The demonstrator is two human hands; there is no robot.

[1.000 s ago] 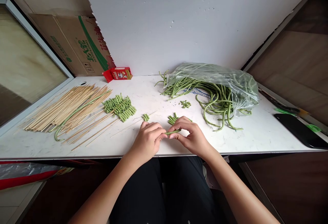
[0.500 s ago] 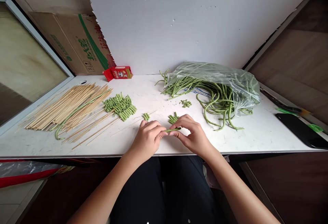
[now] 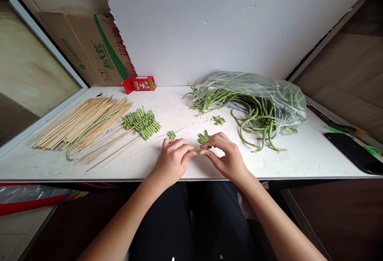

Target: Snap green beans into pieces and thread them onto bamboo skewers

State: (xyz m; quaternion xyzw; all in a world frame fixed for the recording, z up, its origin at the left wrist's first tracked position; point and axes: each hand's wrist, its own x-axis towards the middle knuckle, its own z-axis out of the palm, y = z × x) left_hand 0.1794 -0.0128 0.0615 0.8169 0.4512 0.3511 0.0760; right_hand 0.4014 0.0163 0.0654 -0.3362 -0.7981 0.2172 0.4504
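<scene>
My left hand and my right hand meet over the front of the white table. Both pinch one short length of green long bean between their fingertips. Just beyond the hands lies a small heap of cut bean pieces, with a smaller one to its left. A skewer threaded with bean pieces lies further left, by a pile of bamboo skewers. Uncut long beans spill from a clear plastic bag at the back right.
A few bean bits lie near the bag. A red carton and a cardboard box stand at the back left. A black phone and green-handled tool lie at the right edge.
The hands have stayed close together on the bean piece and shifted slightly away from me; the visible bean between the fingers looks shorter.
</scene>
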